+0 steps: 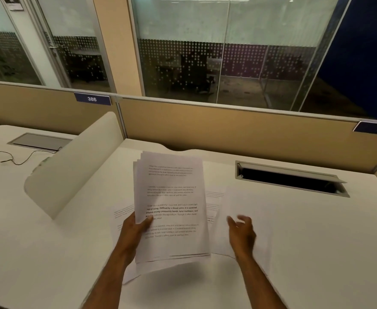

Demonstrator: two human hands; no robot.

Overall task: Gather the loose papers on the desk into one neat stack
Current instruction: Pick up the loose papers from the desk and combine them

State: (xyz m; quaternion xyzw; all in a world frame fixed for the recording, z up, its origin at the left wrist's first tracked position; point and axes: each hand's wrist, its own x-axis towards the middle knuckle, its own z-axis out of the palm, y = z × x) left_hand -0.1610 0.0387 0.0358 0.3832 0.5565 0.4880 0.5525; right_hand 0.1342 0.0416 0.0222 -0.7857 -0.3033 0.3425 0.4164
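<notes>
Two bare forearms enter from the lower edge, no sleeves, watch or rings visible; the left hand (136, 228) is sharp, the right hand (242, 234) motion-blurred.

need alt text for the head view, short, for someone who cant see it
A person's left hand holds a sheaf of printed papers above a white desk, while the open right hand reaches over loose sheets lying flat. Behind are a tan partition and glass walls.
</notes>
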